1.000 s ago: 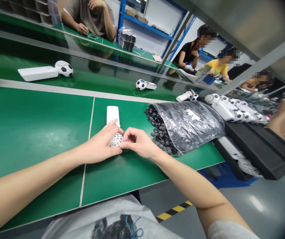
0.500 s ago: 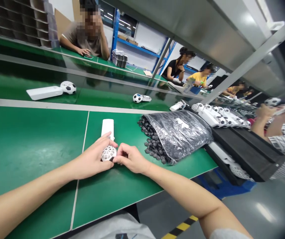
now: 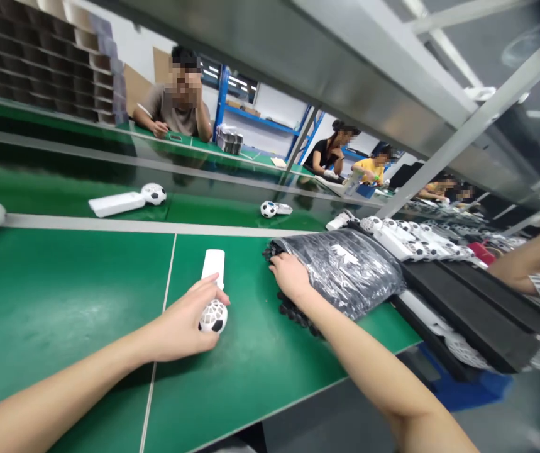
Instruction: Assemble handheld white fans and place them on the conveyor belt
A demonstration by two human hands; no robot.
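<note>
My left hand point(image 3: 189, 321) is closed around a white handheld fan point(image 3: 213, 316), thumb on one side of its round head and fingers on the other. The head has an openwork soccer-ball pattern with several black patches. Its flat white handle points away from me on the green table. My right hand point(image 3: 291, 277) is at the mouth of a clear plastic bag point(image 3: 349, 270), its fingers bent down into a pile of small black pieces point(image 3: 293, 311). Whatever lies between those fingertips is hidden.
Beyond the pale strip lie a similar fan point(image 3: 128, 202) and a smaller-looking one point(image 3: 274, 209). Black trays point(image 3: 477, 296) and rows of fans point(image 3: 411, 236) stand at right, near another person's arm point(image 3: 519, 264). A metal beam point(image 3: 472, 126) slants overhead. Several people sit opposite.
My right hand has left the fan's head and moved right to the black pieces. The left hand still holds the fan, whose black patches now show more. The view has shifted slightly.
</note>
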